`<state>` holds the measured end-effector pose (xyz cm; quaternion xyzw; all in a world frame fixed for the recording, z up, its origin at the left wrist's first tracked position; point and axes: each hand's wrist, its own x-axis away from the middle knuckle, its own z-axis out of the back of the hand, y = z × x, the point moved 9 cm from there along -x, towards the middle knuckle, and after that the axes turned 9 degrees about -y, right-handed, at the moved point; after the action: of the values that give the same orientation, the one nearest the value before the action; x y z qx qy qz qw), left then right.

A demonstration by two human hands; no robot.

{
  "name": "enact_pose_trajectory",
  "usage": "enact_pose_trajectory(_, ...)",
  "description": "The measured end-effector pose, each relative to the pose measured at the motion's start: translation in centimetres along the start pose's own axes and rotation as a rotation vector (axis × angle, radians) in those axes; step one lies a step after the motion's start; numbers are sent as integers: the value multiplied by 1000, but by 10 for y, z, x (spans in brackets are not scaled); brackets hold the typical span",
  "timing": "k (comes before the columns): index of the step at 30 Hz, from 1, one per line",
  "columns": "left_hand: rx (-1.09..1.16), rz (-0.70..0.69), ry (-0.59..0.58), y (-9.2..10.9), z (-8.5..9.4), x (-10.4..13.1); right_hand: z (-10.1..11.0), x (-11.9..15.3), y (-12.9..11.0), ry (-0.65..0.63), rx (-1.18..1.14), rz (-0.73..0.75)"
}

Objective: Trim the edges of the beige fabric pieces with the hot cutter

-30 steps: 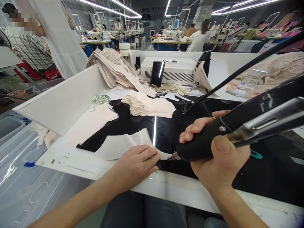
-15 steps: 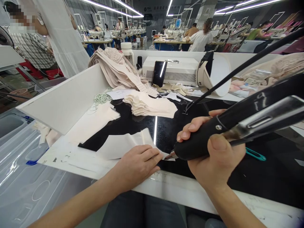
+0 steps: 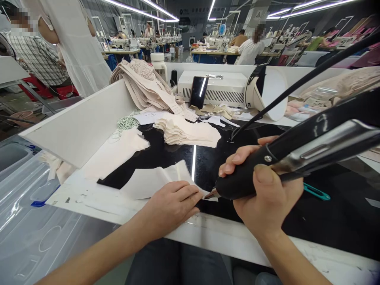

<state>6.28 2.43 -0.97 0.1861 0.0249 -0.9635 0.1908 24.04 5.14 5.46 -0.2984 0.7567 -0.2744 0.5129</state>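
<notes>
My left hand [image 3: 177,202] lies palm down on a pale, shaped sheet [image 3: 154,180], its fingers stretched together near the sheet's right end. A thin strip of stiffer material seems to lie on that sheet. My right hand [image 3: 267,194] is wrapped around a thick black handheld tool [image 3: 240,180] with a metal lever along its side, the thumb near the lever. The tool's narrow metal tip [image 3: 211,194] touches or almost touches the sheet's right corner, just beyond my left fingertips. Whether the tip cuts or presses there, I cannot tell.
A stack of cream fabric pieces [image 3: 190,131] and another pale piece [image 3: 117,152] lie on the black work surface [image 3: 332,221]. Behind stand a white vented box [image 3: 228,93], a phone [image 3: 198,92] and a lamp shade [image 3: 274,93]. A teal tool [image 3: 317,192] rests right of my hand.
My right hand and the black tool have shifted very slightly left. My left hand and the sheet look the same as before.
</notes>
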Motion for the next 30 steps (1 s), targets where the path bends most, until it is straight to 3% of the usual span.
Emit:
enact_pose_trajectory(10,16,15,-7,-2,-4,1,17,-4,-10,63,5,28)
enact_pose_trajectory(24,43,7,-21,-3,-4,2,17,-2,-6,77,36,2)
enact_pose_trajectory(30,111,71,-19,-23,9,13,24,-9,-3,72,78,28)
